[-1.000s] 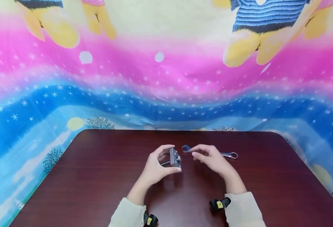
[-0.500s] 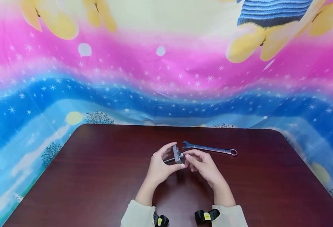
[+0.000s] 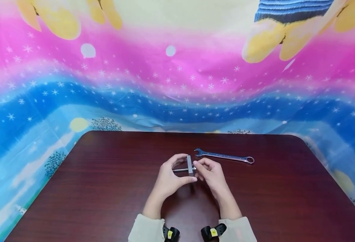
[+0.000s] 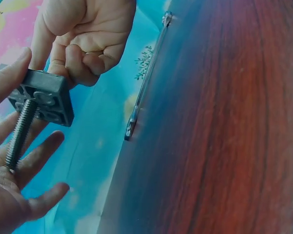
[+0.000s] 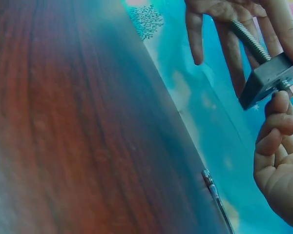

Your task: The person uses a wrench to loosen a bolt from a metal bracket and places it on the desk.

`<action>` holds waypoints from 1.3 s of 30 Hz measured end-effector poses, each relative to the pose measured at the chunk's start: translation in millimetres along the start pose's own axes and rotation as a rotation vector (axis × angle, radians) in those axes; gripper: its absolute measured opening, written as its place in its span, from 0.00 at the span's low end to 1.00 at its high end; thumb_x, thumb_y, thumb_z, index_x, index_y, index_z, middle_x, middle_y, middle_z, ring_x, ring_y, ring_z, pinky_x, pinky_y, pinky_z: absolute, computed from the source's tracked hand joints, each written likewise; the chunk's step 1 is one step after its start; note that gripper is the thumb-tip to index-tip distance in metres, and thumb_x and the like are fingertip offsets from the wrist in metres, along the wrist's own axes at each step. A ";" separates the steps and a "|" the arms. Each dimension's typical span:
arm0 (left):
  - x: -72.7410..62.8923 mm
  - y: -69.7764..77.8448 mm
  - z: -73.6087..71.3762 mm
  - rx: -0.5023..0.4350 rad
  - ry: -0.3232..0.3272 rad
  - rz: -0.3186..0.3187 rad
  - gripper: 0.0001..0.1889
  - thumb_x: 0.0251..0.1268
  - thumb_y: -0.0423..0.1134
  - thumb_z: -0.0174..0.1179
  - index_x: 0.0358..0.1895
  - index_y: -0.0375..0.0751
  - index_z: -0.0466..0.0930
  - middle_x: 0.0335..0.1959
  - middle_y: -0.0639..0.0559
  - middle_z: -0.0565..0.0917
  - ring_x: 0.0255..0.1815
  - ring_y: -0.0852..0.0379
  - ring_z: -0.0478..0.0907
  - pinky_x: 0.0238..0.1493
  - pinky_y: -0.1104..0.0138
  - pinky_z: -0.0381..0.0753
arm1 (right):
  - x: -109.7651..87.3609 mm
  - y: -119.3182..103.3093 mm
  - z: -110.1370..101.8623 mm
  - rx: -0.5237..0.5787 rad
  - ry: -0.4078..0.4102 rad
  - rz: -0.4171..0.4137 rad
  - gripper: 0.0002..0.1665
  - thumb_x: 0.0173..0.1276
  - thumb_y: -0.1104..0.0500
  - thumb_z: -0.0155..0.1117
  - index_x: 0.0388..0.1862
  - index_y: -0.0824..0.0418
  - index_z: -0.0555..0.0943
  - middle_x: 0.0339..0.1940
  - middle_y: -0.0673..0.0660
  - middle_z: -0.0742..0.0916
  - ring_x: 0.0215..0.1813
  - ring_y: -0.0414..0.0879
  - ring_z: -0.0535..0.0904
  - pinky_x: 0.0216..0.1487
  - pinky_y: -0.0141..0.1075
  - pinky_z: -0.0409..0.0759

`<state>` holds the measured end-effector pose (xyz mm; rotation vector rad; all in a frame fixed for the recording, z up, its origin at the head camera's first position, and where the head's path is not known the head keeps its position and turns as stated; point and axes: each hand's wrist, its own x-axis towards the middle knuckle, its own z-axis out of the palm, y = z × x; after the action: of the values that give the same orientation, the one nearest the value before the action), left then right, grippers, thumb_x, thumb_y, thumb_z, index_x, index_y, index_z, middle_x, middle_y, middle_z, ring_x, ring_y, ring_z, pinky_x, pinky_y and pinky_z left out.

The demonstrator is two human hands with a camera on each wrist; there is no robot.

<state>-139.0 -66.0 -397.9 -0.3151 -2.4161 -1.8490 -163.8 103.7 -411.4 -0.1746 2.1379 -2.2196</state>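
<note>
Dark table (image 3: 105, 191) — left hand (image 3: 169, 176) grips block (image 3: 190, 165), right hand (image 3: 211, 173) pinches bolt (image 3: 181, 170) by its half-hidden end.

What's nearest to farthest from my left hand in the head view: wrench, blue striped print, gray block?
1. Gray block, gripped by your left hand.
2. Wrench, on the table, off to the right.
3. Blue striped print, upper right on the backdrop.

Printed cloth (image 3: 171, 79) behind a table (image 3: 105, 188) suggests a screened-off workspace.
</note>
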 end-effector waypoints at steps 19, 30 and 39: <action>3.4 -12.4 -7.9 -0.031 0.005 -0.033 0.36 0.49 0.41 0.78 0.65 0.51 0.75 0.56 0.48 0.84 0.54 0.46 0.83 0.55 0.49 0.83 | -0.6 4.6 -2.9 -0.028 -0.161 0.054 0.18 0.74 0.60 0.60 0.58 0.69 0.77 0.35 0.49 0.84 0.33 0.39 0.80 0.38 0.31 0.81; 4.1 -13.5 -5.4 -0.038 -0.008 -0.023 0.35 0.49 0.41 0.78 0.64 0.55 0.76 0.56 0.49 0.84 0.54 0.47 0.83 0.53 0.53 0.85 | 0.6 4.0 10.2 0.096 -0.019 0.052 0.13 0.73 0.63 0.61 0.42 0.76 0.77 0.17 0.47 0.78 0.20 0.38 0.69 0.25 0.27 0.69; 4.4 -13.0 -8.9 -0.085 0.029 -0.003 0.36 0.47 0.39 0.79 0.64 0.50 0.76 0.55 0.46 0.84 0.52 0.47 0.84 0.55 0.49 0.84 | -3.9 2.3 3.3 0.028 -0.146 -0.022 0.20 0.69 0.69 0.61 0.60 0.71 0.75 0.49 0.53 0.82 0.43 0.40 0.81 0.45 0.30 0.82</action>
<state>-146.6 -77.3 -406.9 -0.2887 -2.3250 -1.9463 -159.6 100.8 -413.8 -0.3486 2.0386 -2.1726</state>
